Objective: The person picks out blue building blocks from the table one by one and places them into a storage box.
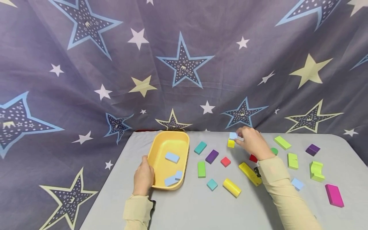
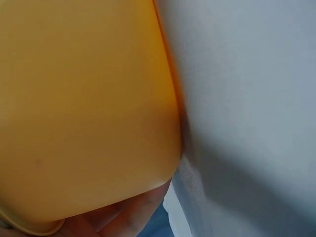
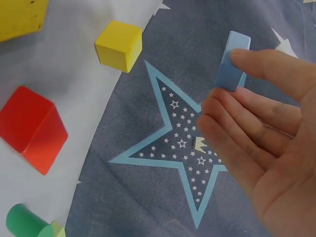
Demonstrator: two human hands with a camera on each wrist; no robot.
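Note:
My right hand (image 1: 253, 142) pinches a light blue block (image 3: 232, 59) between thumb and fingers. In the head view the block appears just above a yellow cube (image 1: 231, 143); the right wrist view shows the two apart. At the left, my left hand (image 1: 144, 174) grips the near left rim of a yellow plastic bin (image 1: 154, 156). Inside the bin lie a light blue block (image 1: 172, 157) and, at its near end, two more light blue pieces (image 1: 171, 180). The left wrist view shows the bin's outer wall (image 2: 89, 108) with fingers (image 2: 133, 212) under its edge.
Several blocks are scattered mid-table, including a purple block (image 1: 212, 156), a green block (image 1: 201, 169) and a yellow cylinder (image 1: 232, 187). Right of my arm lie a light blue block (image 1: 297, 184), a lime arch (image 1: 317, 171) and a magenta block (image 1: 334, 195). A star-patterned curtain (image 1: 184, 102) hangs behind the table.

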